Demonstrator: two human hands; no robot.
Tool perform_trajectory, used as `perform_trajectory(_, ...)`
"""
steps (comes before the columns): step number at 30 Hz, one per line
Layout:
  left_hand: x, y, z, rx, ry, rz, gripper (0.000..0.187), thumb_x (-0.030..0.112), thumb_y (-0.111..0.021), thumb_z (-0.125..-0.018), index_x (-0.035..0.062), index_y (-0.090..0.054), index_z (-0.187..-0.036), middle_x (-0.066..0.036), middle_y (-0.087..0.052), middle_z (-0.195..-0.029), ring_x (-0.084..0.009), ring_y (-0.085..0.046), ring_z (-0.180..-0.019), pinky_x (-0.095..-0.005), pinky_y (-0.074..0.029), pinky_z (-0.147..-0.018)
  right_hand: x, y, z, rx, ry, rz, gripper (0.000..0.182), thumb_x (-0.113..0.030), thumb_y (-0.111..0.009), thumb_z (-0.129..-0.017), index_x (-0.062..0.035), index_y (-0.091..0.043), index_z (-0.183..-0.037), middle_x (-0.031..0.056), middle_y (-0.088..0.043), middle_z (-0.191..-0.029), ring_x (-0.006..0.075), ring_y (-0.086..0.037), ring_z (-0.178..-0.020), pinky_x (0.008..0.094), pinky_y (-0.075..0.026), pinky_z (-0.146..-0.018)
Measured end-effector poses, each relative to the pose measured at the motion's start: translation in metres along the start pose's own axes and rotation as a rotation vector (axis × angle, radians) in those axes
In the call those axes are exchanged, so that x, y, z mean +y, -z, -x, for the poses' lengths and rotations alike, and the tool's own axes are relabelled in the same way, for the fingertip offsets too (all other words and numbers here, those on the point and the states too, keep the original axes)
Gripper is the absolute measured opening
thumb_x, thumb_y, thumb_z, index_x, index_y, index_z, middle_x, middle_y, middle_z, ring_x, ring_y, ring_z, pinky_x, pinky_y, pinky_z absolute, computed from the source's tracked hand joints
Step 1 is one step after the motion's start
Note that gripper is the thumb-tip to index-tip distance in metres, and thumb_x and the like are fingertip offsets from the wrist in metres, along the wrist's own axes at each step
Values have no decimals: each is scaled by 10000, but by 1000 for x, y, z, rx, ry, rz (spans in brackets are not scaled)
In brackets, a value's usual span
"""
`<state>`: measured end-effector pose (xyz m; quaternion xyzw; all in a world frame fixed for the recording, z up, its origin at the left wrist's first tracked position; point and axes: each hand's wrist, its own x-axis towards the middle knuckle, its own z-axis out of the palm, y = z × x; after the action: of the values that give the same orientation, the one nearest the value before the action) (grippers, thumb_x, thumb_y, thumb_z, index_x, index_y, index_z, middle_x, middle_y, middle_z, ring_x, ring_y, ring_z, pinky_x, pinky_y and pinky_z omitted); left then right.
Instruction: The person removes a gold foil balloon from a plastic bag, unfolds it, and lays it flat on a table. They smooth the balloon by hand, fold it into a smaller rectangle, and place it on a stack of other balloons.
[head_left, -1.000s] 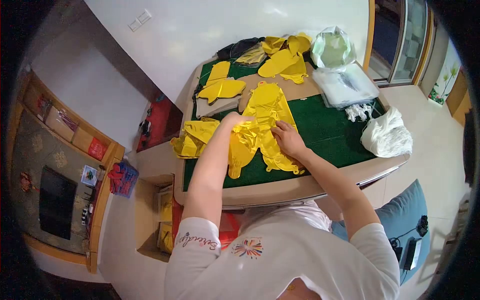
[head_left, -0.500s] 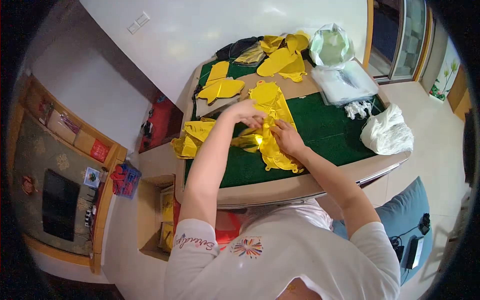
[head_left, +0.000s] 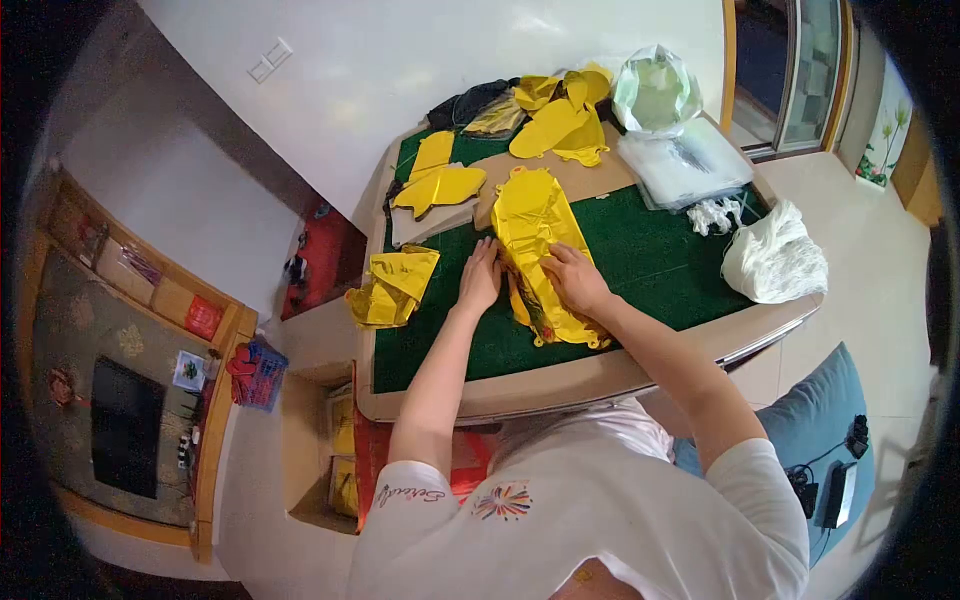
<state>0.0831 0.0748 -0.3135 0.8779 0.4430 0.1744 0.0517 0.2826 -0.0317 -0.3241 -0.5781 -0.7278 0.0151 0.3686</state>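
Observation:
A long yellow foil sheet (head_left: 535,215) with a crumpled, darker left edge lies on the green table top (head_left: 650,250). My left hand (head_left: 481,275) is flat beside the sheet's left edge, its fingers extended and holding nothing. On the middle of the sheet rests my right hand (head_left: 573,280), fingers spread over the foil. Left of my left hand is a folded yellow foil piece (head_left: 397,287). Another yellow piece (head_left: 440,187) sits farther back on a light flat sheet.
More yellow foil pieces (head_left: 550,128) and a black bag (head_left: 470,105) lie at the table's back. An open plastic bag (head_left: 655,90), clear plastic sleeves (head_left: 685,165) and a white string bundle (head_left: 775,255) are at the right. A blue cushion (head_left: 825,420) is below.
My left hand has moved down and left, off the foil onto the table beside it. The lifted foil flap now lies flatter, and the sheet looks wider. My right hand stays nearly in place.

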Motion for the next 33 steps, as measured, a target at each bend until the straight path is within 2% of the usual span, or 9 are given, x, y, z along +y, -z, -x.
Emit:
perform_trajectory(8, 28, -7, -10, 106, 165, 418, 429, 181, -360, -971, 59, -346, -1383, -143, -345, -1426, -286, -337, -1311, -361, -279, -1076, -6, 14, 4, -24, -71, -242, 524, -130, -573, -770, 10, -449, -1260, 216, -450, -1290, 361, -403, -1218, 382, -338, -1032)
perform_trajectory(11, 23, -1, -12, -10, 231, 272, 412, 187, -366, -971, 67, -380, -1365, -133, -365, -1414, -284, -348, -1299, -365, -288, -1071, 18, -3, 6, -46, 136, 61, 534, -157, -565, -777, 8, -444, -1270, 219, -448, -1289, 359, -394, -1225, 374, -328, -1040)
perform_trajectory(14, 23, -2, -11, 7, 129, 212, 398, 200, -380, -969, 58, -411, -1340, -135, -364, -1416, -285, -336, -1310, -368, -303, -1065, 7, 2, 5, 1, -13, -191, 530, -180, -561, -780, 9, -450, -1262, 229, -449, -1288, 366, -396, -1222, 380, -328, -1040)
perform_trajectory(19, 26, -4, -12, -42, 62, 117, 400, 228, -378, -974, 51, -417, -1330, -137, -350, -1427, -285, -320, -1323, -367, -299, -1068, -2, 12, 3, -1, -33, -216, 525, -205, -570, -783, 10, -463, -1250, 247, -448, -1287, 370, -399, -1221, 383, -327, -1039)
perform_trajectory(21, 27, -4, -10, 132, 27, 156, 388, 244, -418, -951, 44, -477, -1278, -151, -444, -1351, -305, -394, -1263, -377, -350, -1020, -3, 14, 4, -46, -5, -178, 516, -211, -573, -783, 8, -476, -1240, 249, -449, -1287, 370, -400, -1222, 383, -328, -1039)
perform_trajectory(24, 32, 5, -10, 133, 170, 333, 356, 229, -430, -945, 38, -508, -1235, -166, -513, -1265, -321, -470, -1174, -390, -384, -973, 4, 4, 7, 50, -102, -372, 482, -236, -576, -780, 1, -520, -1196, 242, -452, -1288, 368, -394, -1228, 386, -328, -1038)
perform_trajectory(29, 23, -1, -1, 150, 226, 378, 290, 207, -469, -926, 8, -572, -1110, -165, -602, -1100, -334, -558, -1003, -391, -436, -879, 16, -11, 2, -66, 34, 37, 383, -146, -522, -800, -11, -551, -1158, 212, -448, -1302, 353, -392, -1232, 384, -320, -1048)
perform_trajectory(31, 21, -2, 4, 194, 206, 547, 319, 263, -478, -929, -5, -581, -1069, -142, -640, -975, -294, -602, -862, -368, -469, -796, -11, 22, 4, -70, -18, -62, 380, -128, -508, -805, -17, -548, -1166, 203, -446, -1306, 347, -392, -1234, 384, -317, -1052)
perform_trajectory(33, 31, 14, 0, 190, 533, 900, 386, 342, -471, -934, -9, -576, -1056, -110, -648, -889, -218, -606, -759, -325, -483, -711, -19, 31, 5, -76, -71, -161, 378, -111, -495, -810, -23, -545, -1175, 194, -443, -1311, 340, -392, -1236, 384, -313, -1055)
